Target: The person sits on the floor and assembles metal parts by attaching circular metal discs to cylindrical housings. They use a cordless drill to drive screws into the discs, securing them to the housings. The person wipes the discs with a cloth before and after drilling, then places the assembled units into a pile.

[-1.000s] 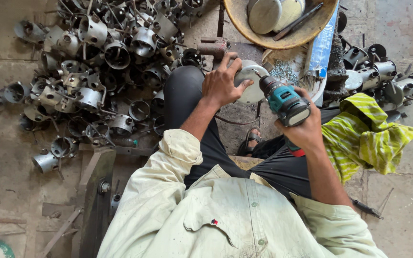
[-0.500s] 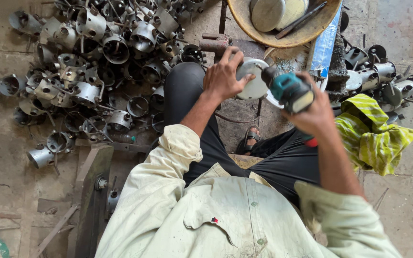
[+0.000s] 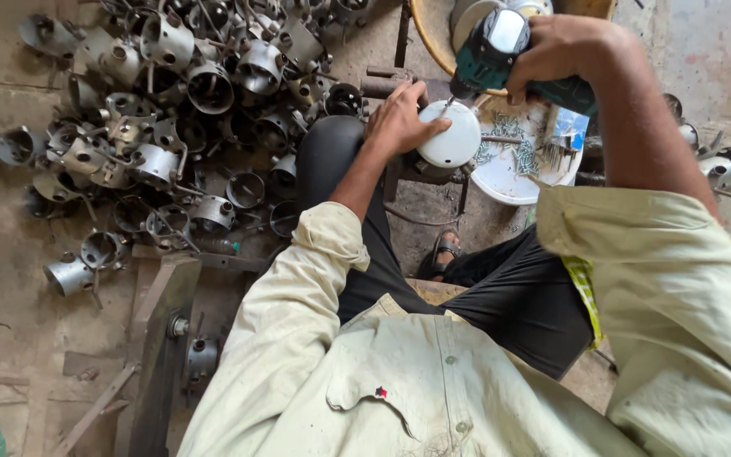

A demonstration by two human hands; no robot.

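My left hand point(image 3: 401, 118) grips the edge of a round white metal cap point(image 3: 452, 140) that rests on a small stand above my knee. My right hand point(image 3: 562, 46) is closed around the handle of a teal and black cordless drill point(image 3: 494, 44). The drill is raised and tilted down, and its thin bit touches the upper left rim of the cap beside my left thumb. Both sleeves are pale green; my legs wear black trousers.
A large heap of grey metal cylinder housings point(image 3: 188, 93) covers the floor at upper left. A white plate of screws point(image 3: 518, 161) lies behind the cap, a yellow basin point(image 3: 433, 34) at top. A metal frame point(image 3: 162, 338) stands lower left; my sandalled foot point(image 3: 445, 251) is below the cap.
My right hand lifted the drill upward and swung it over the cap, so the bit now points down at its rim. My left hand stayed on the cap. The view has drawn closer.
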